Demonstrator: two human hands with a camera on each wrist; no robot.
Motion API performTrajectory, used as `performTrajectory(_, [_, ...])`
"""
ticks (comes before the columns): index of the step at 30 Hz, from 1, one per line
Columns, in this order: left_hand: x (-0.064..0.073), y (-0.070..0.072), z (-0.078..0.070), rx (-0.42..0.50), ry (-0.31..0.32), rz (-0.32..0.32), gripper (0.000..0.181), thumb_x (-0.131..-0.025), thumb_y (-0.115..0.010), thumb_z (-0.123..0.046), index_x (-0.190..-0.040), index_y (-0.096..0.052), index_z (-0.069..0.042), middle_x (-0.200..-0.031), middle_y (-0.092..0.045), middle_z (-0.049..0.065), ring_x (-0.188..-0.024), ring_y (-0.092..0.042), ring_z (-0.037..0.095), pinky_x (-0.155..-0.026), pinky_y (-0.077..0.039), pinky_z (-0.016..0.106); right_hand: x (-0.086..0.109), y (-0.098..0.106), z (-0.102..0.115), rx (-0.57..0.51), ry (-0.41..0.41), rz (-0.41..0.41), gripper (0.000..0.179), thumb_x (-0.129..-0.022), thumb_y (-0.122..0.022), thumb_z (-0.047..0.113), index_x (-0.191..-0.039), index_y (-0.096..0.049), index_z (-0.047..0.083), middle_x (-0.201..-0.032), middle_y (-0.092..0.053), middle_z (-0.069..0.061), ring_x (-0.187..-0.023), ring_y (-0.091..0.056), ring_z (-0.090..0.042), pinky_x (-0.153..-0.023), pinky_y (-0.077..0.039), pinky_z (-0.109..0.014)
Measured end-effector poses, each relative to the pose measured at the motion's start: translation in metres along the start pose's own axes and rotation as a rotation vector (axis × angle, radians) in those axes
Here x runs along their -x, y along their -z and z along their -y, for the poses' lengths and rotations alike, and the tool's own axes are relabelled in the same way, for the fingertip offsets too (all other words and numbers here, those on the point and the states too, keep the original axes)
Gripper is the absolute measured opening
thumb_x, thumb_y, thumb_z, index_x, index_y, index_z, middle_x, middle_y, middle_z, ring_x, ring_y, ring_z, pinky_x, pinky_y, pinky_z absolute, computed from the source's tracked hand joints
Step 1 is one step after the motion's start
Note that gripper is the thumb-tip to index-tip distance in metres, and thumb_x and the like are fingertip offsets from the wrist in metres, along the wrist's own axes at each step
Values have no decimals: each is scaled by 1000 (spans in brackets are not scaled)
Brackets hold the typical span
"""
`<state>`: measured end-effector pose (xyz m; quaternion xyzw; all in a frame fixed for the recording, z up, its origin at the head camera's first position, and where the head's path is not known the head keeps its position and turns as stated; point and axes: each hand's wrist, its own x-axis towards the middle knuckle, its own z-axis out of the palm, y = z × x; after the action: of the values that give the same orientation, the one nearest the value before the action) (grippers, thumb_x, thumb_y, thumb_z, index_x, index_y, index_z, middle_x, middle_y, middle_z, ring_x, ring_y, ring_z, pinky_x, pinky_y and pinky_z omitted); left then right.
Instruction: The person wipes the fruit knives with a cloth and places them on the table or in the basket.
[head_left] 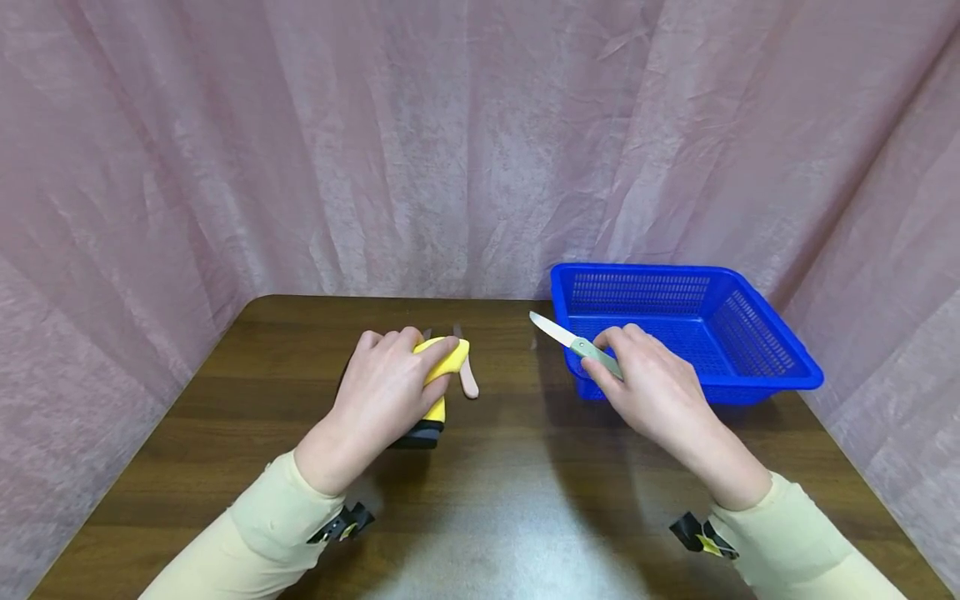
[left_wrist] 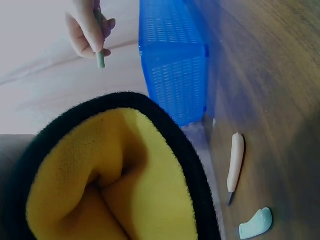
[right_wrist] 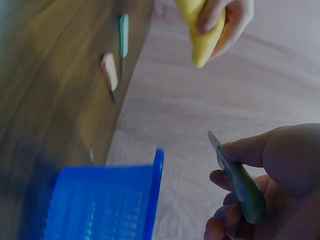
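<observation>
My left hand (head_left: pixel 378 379) grips a bunched yellow cloth (head_left: pixel 452 358) with a dark border, over the left part of the table. In the left wrist view the cloth's folds and black edge fill the foreground. My right hand (head_left: pixel 656 387) pinches a small knife (head_left: pixel 597 353) by its light green handle, beside the near left corner of the blue basket. Its bare blade points away and to the left. Beyond the cloth lies a knife with a pale pink handle (head_left: pixel 468 380). Near it is a knife with a mint handle (right_wrist: pixel 124 36), mostly hidden in the head view.
A blue plastic basket (head_left: pixel 772 333) with slotted walls stands at the table's far right. The brown wooden table (head_left: pixel 495 483) ends at a pink curtain (head_left: pixel 450 167) behind and on both sides.
</observation>
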<state>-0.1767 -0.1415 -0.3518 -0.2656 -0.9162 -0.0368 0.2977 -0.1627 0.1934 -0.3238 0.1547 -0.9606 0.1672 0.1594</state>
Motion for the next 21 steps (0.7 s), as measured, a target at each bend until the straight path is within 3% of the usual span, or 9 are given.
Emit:
performTrajectory(10, [3, -1, 2, -8, -7, 7, 38, -92, -84, -22, -129, -78, -22, -86, -63, 9, -69, -61, 31, -74, -48, 50, -22, 7, -28, 69, -87, 117, 26, -109, -68, 33, -114, -67, 7, -78, -58, -3, -65, -56, -25, -53, -44, -46])
performTrajectory(21, [4, -4, 4, -6, -19, -10, 39, -92, -86, -25, -129, -77, -21, -90, -67, 11, -73, -64, 33, -76, -49, 52, -46, -3, -43, 96, -156, 190, 33, -111, -60, 39, -117, -62, 7, -77, -60, -5, -66, -58, -29, -59, -47, -51])
